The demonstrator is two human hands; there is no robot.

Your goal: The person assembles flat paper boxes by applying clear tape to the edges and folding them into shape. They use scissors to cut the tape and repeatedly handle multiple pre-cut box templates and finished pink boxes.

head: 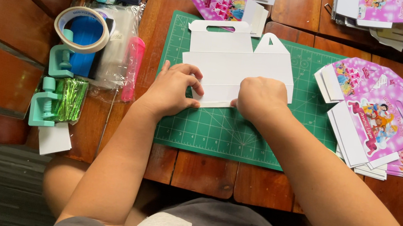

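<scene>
My left hand (172, 91) and right hand (260, 98) pinch the white card box blank (237, 62); pink blanks (374, 123) at three o'clock, tape roll (82, 29) at nine.

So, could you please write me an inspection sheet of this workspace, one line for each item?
Surface: green cutting mat on a brown wooden table.
Job's things: white box blank, flat, plain side up, on the mat.
Clutter: pink printed blanks stacked to the right, more at the far edge; tape roll, teal clamps, green foil strips and a pink tube to the left.
Hands: left hand and right hand both press the blank's near edge.
Cables: nothing seen.
Surroundings: wooden bench slats to the left.
</scene>
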